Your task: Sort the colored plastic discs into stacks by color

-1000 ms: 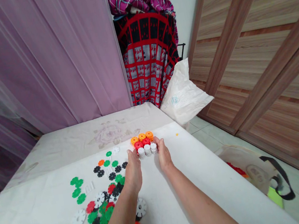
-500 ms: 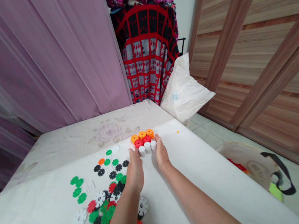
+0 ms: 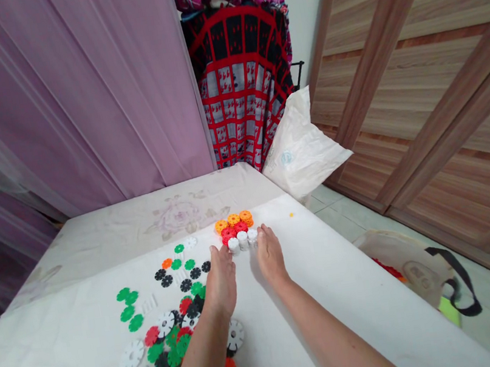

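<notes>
Three white stacks [image 3: 243, 241] of notched discs stand upright in a row on the desk [image 3: 336, 298]. The red stacks [image 3: 228, 234] are located directly behind the white stacks; the orange stacks [image 3: 234, 220] are farther behind them. The left hand [image 3: 222, 276] is positioned at the left end of the white stacks, the right hand [image 3: 271, 255] at their right end. Both are flat, fingers extended, spaced about one row apart. Contact with the stacks cannot be determined. Loose discs [image 3: 161, 364] lie left of the white stacks and nearer the wearer.
</notes>
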Demonstrator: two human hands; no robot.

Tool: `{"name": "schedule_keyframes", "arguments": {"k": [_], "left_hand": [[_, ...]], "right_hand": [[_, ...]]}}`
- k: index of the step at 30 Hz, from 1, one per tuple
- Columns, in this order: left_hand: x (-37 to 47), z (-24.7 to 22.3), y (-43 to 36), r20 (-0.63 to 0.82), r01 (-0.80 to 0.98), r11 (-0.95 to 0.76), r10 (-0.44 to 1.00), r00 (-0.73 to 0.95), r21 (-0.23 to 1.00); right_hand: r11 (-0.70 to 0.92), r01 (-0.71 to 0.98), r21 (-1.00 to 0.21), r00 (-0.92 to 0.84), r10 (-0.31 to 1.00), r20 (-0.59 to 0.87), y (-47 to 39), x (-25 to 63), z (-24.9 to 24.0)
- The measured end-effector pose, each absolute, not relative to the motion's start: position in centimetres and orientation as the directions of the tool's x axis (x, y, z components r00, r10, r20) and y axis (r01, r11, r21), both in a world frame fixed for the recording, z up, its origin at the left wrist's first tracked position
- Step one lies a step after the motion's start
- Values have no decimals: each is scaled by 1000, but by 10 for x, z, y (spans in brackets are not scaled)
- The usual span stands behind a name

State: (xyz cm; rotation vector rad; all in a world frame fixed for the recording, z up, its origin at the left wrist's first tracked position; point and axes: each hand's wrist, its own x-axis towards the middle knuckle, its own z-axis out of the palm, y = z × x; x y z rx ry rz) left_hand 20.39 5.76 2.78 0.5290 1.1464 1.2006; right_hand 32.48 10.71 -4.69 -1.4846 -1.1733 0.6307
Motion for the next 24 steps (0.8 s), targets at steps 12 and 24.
{"name": "schedule_keyframes", "arguments": {"k": [12, 24], "left_hand": [[168, 25, 36, -362, -366, 284, 917, -164, 886], [10, 11, 8, 155, 353, 247, 578, -801, 902]], "right_hand": [[229, 468, -854, 252, 892, 376, 114, 344, -58], [205, 361, -910, 137, 953, 269, 123, 358, -38]]}}
